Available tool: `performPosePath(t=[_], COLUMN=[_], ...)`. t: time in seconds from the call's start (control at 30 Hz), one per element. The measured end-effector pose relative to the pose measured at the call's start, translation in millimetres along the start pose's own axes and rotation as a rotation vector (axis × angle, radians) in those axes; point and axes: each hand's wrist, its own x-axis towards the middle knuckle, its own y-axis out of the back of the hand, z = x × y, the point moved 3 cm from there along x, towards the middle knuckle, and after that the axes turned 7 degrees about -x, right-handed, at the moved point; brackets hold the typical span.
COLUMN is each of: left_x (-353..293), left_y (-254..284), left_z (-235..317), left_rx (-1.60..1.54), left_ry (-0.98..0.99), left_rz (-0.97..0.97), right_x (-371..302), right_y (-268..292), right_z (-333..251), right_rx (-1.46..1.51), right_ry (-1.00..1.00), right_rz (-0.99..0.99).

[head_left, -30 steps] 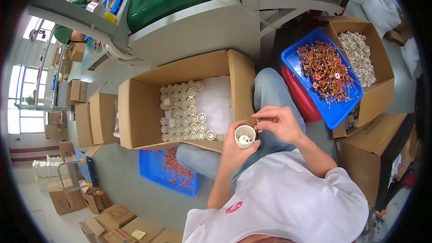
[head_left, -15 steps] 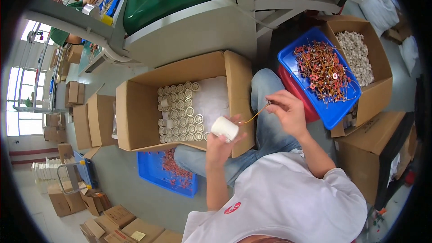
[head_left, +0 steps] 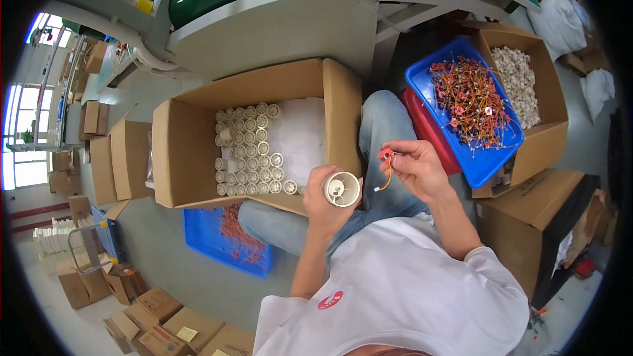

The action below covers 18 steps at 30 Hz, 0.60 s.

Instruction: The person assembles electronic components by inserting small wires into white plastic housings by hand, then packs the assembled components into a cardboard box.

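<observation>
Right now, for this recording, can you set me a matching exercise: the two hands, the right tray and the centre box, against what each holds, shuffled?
Column one
1. Left hand
2. Right hand
3. Right tray
4. Centre box

Column two
A. A heap of wired parts
B. A white cup, its open end showing
C. Rows of round white pieces
D. A red part with a dangling wire

Pairs: 1-B; 2-D; 3-A; 4-C

Head-worn fisheye cam, facing dn, fairly nr
</observation>
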Motion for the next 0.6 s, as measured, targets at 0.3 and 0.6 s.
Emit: performPosePath(t=[0.3,0.6], left_x=[14,9], left_y=[5,6], left_z=[0,-4], left_rx=[0.052,0.073], left_ry=[-0.174,-0.199], left_rz=[-0.037,0.001], right_x=[-39,-43], right_y=[-54,-60], right_z=[-48,-46], right_rx=[-1.139,-1.317], right_ry=[0.693,0.803], right_rz=[0.046,0.151])
